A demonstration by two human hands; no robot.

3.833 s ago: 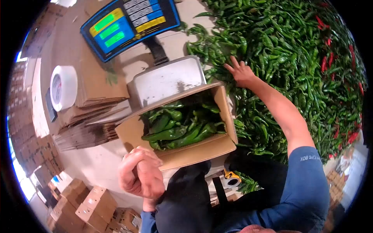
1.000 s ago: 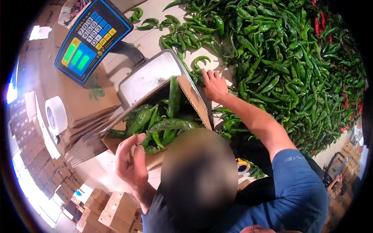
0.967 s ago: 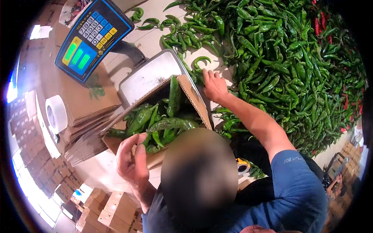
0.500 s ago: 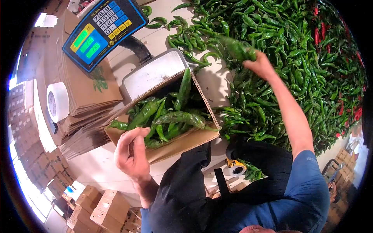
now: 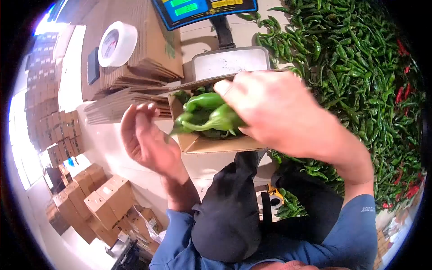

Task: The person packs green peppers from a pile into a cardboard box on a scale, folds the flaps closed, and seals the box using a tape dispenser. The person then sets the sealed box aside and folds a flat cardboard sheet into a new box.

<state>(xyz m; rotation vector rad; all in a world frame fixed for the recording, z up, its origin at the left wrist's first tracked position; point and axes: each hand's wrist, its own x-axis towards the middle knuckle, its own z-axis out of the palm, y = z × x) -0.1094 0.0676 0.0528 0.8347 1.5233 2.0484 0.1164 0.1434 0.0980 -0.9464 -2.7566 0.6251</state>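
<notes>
My right hand [image 5: 274, 110] is over the open cardboard box [image 5: 225, 145], its fingers closed round several green peppers [image 5: 220, 118]. The fingertips are partly hidden behind the back of the hand. More green peppers lie inside the box, mostly covered by the hand and what it holds. To the left of the box, my left hand [image 5: 150, 139] is raised, palm up, with loosely curled fingers and nothing visible in them. The box rests against the white platform of a digital scale [image 5: 230, 62], whose blue display [image 5: 202, 10] is cut off at the top.
A big heap of green peppers [image 5: 355, 94] with some red ones covers the right side. Flattened cartons [image 5: 135, 74] are stacked at left, a white tape roll [image 5: 128, 38] on top. Closed boxes [image 5: 108, 202] stand lower left. A yellow tape dispenser [image 5: 275, 192] lies below my legs.
My right hand has come from the heap to above the box, bringing peppers with it. My left hand has moved off the box's edge. The view has turned to the left.
</notes>
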